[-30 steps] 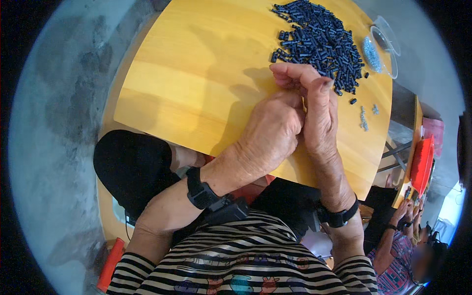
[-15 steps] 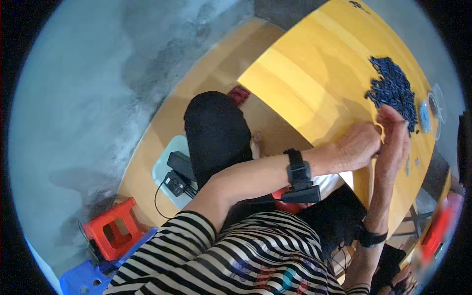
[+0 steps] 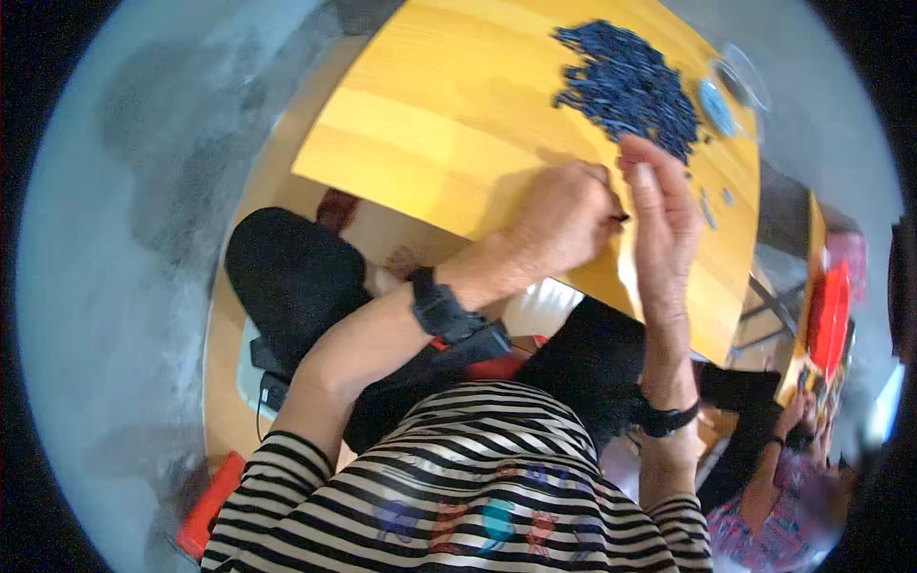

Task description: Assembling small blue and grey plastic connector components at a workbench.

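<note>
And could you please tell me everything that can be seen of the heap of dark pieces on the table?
The heap is blue-black, made of many small, short pieces; blur hides their exact shape, and the material cannot be told. It spreads low and uneven on the yellow table, jumbled, with a ragged outline, beyond the right hand. That hand's fingertips overlap its near edge in view; whether they touch is unclear.

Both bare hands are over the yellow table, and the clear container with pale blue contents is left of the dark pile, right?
Not quite: the head view shows the clear container with pale blue contents right of the dark pile. The left hand and right hand are indeed over the yellow table.
</note>
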The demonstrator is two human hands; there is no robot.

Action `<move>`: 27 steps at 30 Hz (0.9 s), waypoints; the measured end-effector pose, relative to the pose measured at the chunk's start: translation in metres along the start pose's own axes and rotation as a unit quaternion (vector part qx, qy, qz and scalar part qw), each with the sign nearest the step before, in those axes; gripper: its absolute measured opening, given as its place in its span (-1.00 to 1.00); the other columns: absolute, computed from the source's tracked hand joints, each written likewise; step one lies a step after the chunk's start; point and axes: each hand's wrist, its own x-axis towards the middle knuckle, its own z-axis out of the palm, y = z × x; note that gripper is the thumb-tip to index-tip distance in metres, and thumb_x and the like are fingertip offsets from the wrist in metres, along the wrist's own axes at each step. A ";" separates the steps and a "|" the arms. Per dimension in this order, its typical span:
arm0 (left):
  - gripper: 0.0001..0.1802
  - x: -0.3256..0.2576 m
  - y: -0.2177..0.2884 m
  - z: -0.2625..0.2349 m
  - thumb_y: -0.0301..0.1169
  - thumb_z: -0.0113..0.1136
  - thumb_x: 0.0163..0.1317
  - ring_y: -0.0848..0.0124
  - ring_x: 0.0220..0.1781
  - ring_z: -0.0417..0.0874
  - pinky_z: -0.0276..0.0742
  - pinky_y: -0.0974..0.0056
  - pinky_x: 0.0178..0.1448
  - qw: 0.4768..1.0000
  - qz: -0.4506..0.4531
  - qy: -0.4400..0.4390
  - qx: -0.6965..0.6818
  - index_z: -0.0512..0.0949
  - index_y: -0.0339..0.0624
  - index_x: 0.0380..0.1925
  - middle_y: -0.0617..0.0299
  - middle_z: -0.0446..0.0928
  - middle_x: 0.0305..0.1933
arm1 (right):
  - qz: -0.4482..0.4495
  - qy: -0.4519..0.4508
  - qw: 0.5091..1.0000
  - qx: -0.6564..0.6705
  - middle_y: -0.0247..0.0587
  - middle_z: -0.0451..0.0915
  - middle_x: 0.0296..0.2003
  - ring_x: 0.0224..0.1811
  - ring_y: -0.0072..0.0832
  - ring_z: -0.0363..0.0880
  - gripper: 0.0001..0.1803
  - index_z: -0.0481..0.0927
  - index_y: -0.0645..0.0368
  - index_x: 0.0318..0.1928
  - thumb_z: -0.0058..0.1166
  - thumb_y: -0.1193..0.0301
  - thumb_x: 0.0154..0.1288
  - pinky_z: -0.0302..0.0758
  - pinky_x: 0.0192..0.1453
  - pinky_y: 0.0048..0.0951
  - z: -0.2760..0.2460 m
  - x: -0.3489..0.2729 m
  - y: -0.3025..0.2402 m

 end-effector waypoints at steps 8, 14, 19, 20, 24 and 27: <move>-0.90 0.009 0.010 0.003 -0.50 0.29 -0.12 0.23 -0.51 0.57 0.45 0.26 -0.44 0.999 -0.002 0.024 -0.022 0.63 -0.20 -0.51 0.12 0.51 -0.54 | 0.025 0.016 0.994 -0.109 -0.15 0.64 -0.40 -0.38 -0.46 0.60 -0.83 0.65 0.23 -0.27 0.23 0.45 0.11 0.51 -0.26 -0.49 -0.031 -0.027 0.009; -0.83 0.010 0.024 0.000 -0.40 0.39 -0.11 0.30 -0.53 0.58 0.46 0.29 -0.45 0.999 -0.007 -0.037 -0.016 0.62 -0.24 -0.52 0.14 0.53 -0.54 | 0.090 0.066 0.994 0.001 -0.23 0.65 -0.35 -0.42 -0.55 0.61 -0.82 0.64 0.25 -0.18 0.12 0.45 0.24 0.52 -0.32 -0.55 -0.063 -0.037 0.007; -0.84 0.016 0.012 -0.004 -0.30 0.32 -0.07 0.21 -0.43 0.59 0.50 0.15 -0.33 0.998 0.019 -0.059 0.025 0.63 -0.16 -0.61 0.16 0.54 -0.54 | 0.062 0.270 0.960 -0.047 -0.24 0.60 -0.24 -0.41 -0.66 0.51 -0.69 0.55 0.33 -0.03 -0.02 0.35 0.37 0.47 -0.31 -0.65 -0.174 -0.051 0.004; -0.86 0.016 0.011 -0.010 -0.33 0.32 -0.05 0.21 -0.44 0.60 0.51 0.19 -0.34 0.998 0.008 -0.056 0.039 0.64 -0.17 -0.58 0.15 0.55 -0.52 | 0.049 0.269 0.960 -0.054 -0.28 0.60 -0.24 -0.42 -0.69 0.49 -0.71 0.56 0.30 -0.03 -0.02 0.35 0.38 0.45 -0.33 -0.69 -0.205 -0.056 0.020; -0.90 0.021 0.004 -0.018 -0.39 0.32 -0.03 0.21 -0.44 0.62 0.53 0.24 -0.34 0.997 -0.035 -0.047 0.052 0.65 -0.18 -0.53 0.13 0.58 -0.48 | 0.161 0.275 0.941 -0.112 -0.39 0.55 -0.40 -0.48 -0.71 0.47 -0.73 0.58 0.24 -0.05 0.03 0.34 0.35 0.45 -0.35 -0.70 -0.303 -0.073 0.105; -0.90 0.024 0.001 -0.020 -0.40 0.31 -0.02 0.22 -0.43 0.63 0.53 0.26 -0.33 0.996 -0.048 -0.044 0.063 0.65 -0.19 -0.51 0.13 0.59 -0.46 | 0.255 0.223 0.924 -0.176 -0.26 0.61 -0.39 -0.44 -0.63 0.54 -0.68 0.58 0.30 -0.06 0.10 0.35 0.26 0.47 -0.41 -0.61 -0.356 -0.094 0.170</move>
